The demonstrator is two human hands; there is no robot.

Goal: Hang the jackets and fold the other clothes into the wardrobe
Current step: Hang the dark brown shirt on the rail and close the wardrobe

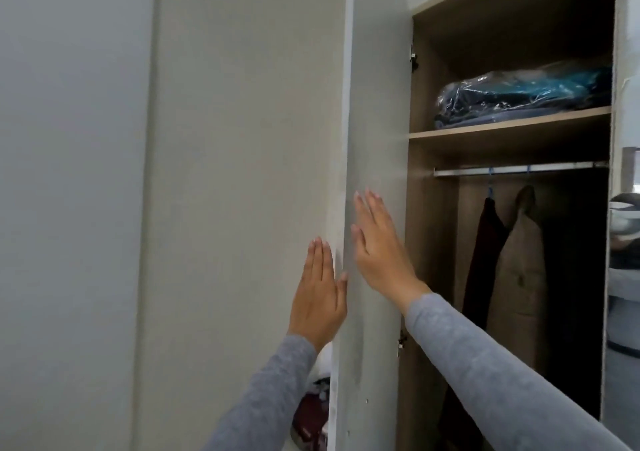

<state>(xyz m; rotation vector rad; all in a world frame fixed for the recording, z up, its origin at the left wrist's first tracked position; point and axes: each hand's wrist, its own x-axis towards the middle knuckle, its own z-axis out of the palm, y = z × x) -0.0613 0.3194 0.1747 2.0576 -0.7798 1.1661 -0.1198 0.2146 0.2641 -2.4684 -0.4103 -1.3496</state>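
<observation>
The fingers (317, 256) of the left hand (318, 295) were straight and close together, laid flat against the pale grey door panel (242, 173) in the lower middle of the frame, with the thumb at that panel's right edge. Just to the right and a little higher, the right hand (379, 253) lay open with straight fingers on the neighbouring grey door leaf (377, 104); neither hand held anything. Both arms wore grey knit sleeves (485, 364). Low in the gap between the doors showed a heap of dark red and white clothes (310, 412). On the right of the frame the brown wooden wardrobe (429, 243) stood open: a dark red jacket (483, 260) and a tan jacket (519, 270) hung side by side on the metal rail (512, 171), and on the shelf (502, 132) above lay a clear plastic bundle of blue clothes (519, 94).
</observation>
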